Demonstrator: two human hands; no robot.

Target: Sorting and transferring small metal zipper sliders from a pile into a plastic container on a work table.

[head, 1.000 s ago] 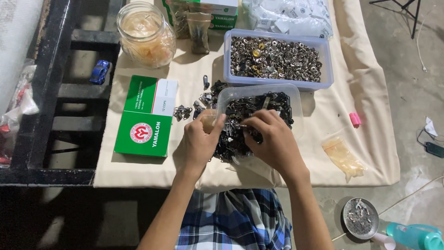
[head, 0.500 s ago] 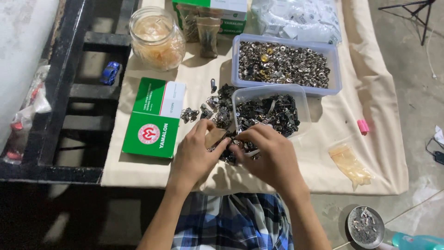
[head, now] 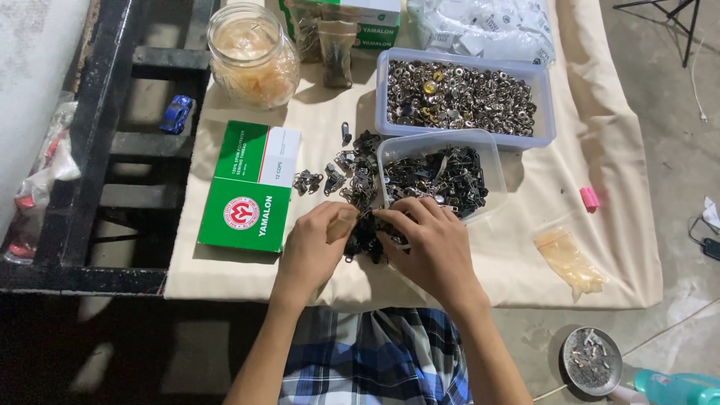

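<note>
Cream cloth [head: 600, 247] is covering the tabletop and carrying everything. A large clear tub of silvery metal rings [head: 461, 94] is sitting at the far side; touching its near wall, a smaller clear tub of dark metal clips [head: 442, 176] is resting just beyond the fingers. A green and white box [head: 251, 184] is lying to the left, a glass jar [head: 251, 52] beyond it.

Both hands are meeting over a loose pile of dark clips [head: 360, 187] spilling beside the smaller tub. The left hand [head: 315, 244] is curling nearly closed, thumb and fingertips pinching 1 small dark clip [head: 358, 225]. The right hand [head: 431, 244] is half closed, fingertips working at the same piece; what lies under its palm I cannot tell.

Judgement: pieces this small are wanting a fingertip pinch, 1 at a time, wrists braced on the cloth, the piece kept low over the pile so a slip is landing among the others.

A pink cap [head: 590, 198] is lying well apart to the right.
</note>
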